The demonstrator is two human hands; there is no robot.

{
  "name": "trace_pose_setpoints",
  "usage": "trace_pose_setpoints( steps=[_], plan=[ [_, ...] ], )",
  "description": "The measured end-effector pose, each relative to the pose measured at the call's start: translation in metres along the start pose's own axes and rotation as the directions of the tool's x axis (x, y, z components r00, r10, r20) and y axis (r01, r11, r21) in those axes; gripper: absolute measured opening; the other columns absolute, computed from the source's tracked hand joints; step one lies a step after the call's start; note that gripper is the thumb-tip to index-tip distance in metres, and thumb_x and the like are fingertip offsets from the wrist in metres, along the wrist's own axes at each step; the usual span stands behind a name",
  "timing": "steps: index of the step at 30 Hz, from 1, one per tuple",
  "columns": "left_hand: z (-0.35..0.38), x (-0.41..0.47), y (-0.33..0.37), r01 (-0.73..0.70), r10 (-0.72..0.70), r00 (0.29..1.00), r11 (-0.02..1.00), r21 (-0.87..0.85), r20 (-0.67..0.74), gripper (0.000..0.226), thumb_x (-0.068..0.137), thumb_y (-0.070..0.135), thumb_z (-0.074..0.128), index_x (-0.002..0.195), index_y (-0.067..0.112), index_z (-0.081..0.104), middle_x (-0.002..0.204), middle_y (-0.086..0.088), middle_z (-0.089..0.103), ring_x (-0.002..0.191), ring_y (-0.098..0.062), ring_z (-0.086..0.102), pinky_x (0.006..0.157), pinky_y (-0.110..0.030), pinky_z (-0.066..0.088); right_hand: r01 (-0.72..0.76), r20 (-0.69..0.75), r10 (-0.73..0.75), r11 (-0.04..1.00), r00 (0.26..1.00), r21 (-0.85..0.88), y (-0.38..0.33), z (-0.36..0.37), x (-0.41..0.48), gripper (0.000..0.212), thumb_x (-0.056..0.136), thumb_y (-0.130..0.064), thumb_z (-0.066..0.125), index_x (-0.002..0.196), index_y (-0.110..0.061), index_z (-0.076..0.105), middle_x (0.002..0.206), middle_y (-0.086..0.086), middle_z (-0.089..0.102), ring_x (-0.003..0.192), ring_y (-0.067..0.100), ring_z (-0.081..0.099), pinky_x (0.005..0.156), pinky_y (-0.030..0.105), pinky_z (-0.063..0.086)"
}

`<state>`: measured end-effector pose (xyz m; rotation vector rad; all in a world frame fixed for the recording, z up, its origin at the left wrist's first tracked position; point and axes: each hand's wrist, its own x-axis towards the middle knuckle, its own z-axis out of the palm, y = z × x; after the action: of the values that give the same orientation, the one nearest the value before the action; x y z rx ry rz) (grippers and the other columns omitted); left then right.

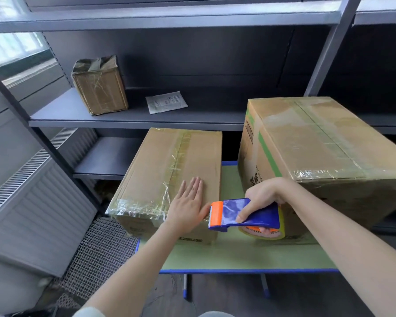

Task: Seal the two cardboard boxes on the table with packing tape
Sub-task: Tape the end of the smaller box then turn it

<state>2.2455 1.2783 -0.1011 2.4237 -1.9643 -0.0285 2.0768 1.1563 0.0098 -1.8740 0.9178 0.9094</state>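
Note:
Two cardboard boxes stand on a small green table (238, 255). The smaller box (156, 165) on the left carries clear tape along its top seam and across its near edge. My left hand (189, 205) lies flat on its top near the front right corner, fingers straight. The larger box (325, 145) on the right also shows tape over its top seam and front edge. My right hand (264, 199) grips a blue and orange tape dispenser (245, 215) between the boxes, its orange blade end close to my left hand. A yellowish tape roll (264, 232) sits in it.
Grey metal shelving (146, 120) rises behind the table. On it stand a small taped box (100, 86) and a white packet (166, 102). A radiator (34, 202) and wire mesh panel (101, 255) are at the left. The table's blue front edge is near me.

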Motion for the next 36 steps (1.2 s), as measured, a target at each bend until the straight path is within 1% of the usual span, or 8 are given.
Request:
trace_pose_setpoints(
  steps=[6, 11, 13, 18, 22, 26, 33, 36],
  plan=[
    [0.003, 0.0, -0.007, -0.005, 0.005, 1.0, 1.0, 0.028, 0.023, 0.074, 0.095, 0.056, 0.004, 0.148, 0.006, -0.007, 0.158, -0.008, -0.008, 0.144, -0.015, -0.013, 0.116, -0.033, -0.014, 0.04, 0.013, -0.041, 0.997, 0.999, 0.068, 0.006, 0.001, -0.004, 0.036, 0.079, -0.043, 0.07, 0.083, -0.008, 0.06, 0.066, 0.005, 0.068, 0.06, 0.017, 0.064, 0.07, 0.032, 0.052],
    [-0.002, -0.004, -0.021, -0.022, 0.022, 0.998, 1.0, -0.001, 0.052, 0.11, 0.062, 0.072, -0.033, 0.148, 0.007, -0.01, 0.157, -0.005, -0.011, 0.143, -0.013, -0.016, 0.116, -0.034, -0.013, 0.04, 0.048, -0.045, 0.994, 0.998, 0.097, 0.02, -0.004, -0.015, 0.046, 0.072, -0.047, 0.074, 0.086, -0.005, 0.059, 0.07, 0.009, 0.07, 0.061, 0.018, 0.067, 0.062, 0.028, 0.054],
    [-0.005, -0.006, -0.026, -0.038, 0.039, 0.997, 0.999, -0.013, 0.074, 0.119, 0.054, 0.076, -0.038, 0.148, 0.007, -0.011, 0.157, -0.006, -0.012, 0.142, -0.013, -0.018, 0.116, -0.034, -0.013, 0.019, 0.037, -0.024, 0.992, 0.999, 0.123, 0.027, -0.005, -0.018, 0.045, 0.074, -0.046, 0.073, 0.087, -0.005, 0.058, 0.07, 0.01, 0.07, 0.061, 0.019, 0.068, 0.059, 0.026, 0.054],
    [-0.003, -0.009, -0.023, -0.059, 0.06, 0.996, 0.998, -0.014, 0.066, 0.118, 0.062, 0.086, -0.014, 0.148, 0.006, -0.011, 0.156, -0.005, -0.014, 0.142, -0.011, -0.019, 0.117, -0.034, -0.013, -0.07, 0.038, 0.067, 0.995, 0.997, 0.072, 0.025, 0.002, -0.006, 0.038, 0.079, -0.043, 0.069, 0.084, -0.007, 0.059, 0.065, 0.007, 0.07, 0.058, 0.017, 0.068, 0.059, 0.024, 0.054],
    [-0.004, -0.01, -0.022, -0.043, 0.044, 0.997, 0.999, -0.015, 0.065, 0.107, 0.072, 0.082, 0.0, 0.148, 0.007, -0.011, 0.156, -0.004, -0.014, 0.14, -0.01, -0.021, 0.116, -0.034, -0.014, -0.135, 0.055, 0.133, 0.991, 0.99, 0.019, 0.016, -0.001, 0.0, 0.042, 0.08, -0.046, 0.068, 0.086, -0.006, 0.057, 0.064, 0.006, 0.069, 0.058, 0.017, 0.068, 0.06, 0.025, 0.055],
    [-0.003, -0.012, -0.021, -0.025, 0.026, 0.998, 0.999, -0.02, 0.052, 0.1, 0.082, 0.077, 0.015, 0.148, 0.007, -0.011, 0.156, -0.004, -0.013, 0.141, -0.009, -0.02, 0.116, -0.033, -0.015, -0.122, 0.055, 0.122, 0.993, 0.991, -0.002, 0.014, -0.009, -0.004, 0.043, 0.079, -0.047, 0.068, 0.085, -0.006, 0.058, 0.063, 0.007, 0.068, 0.057, 0.017, 0.067, 0.06, 0.026, 0.055],
    [-0.004, -0.011, -0.021, -0.013, 0.013, 0.999, 1.0, -0.018, 0.049, 0.098, 0.083, 0.076, 0.018, 0.148, 0.007, -0.011, 0.156, -0.003, -0.014, 0.142, -0.01, -0.018, 0.116, -0.033, -0.013, -0.028, 0.069, 0.027, 1.0, 0.997, 0.007, 0.024, -0.012, -0.01, 0.035, 0.08, -0.041, 0.069, 0.072, -0.008, 0.06, 0.062, 0.007, 0.068, 0.056, 0.017, 0.065, 0.064, 0.027, 0.053],
    [-0.005, -0.011, -0.021, -0.006, 0.008, 0.999, 1.0, -0.021, 0.051, 0.098, 0.084, 0.075, 0.018, 0.147, 0.007, -0.012, 0.156, -0.004, -0.015, 0.142, -0.009, -0.018, 0.116, -0.033, -0.013, -0.049, 0.091, 0.052, 0.998, 0.995, -0.04, 0.03, -0.015, -0.013, 0.038, 0.077, -0.046, 0.069, 0.077, -0.009, 0.062, 0.066, 0.006, 0.069, 0.061, 0.017, 0.065, 0.068, 0.028, 0.052]
  ],
)
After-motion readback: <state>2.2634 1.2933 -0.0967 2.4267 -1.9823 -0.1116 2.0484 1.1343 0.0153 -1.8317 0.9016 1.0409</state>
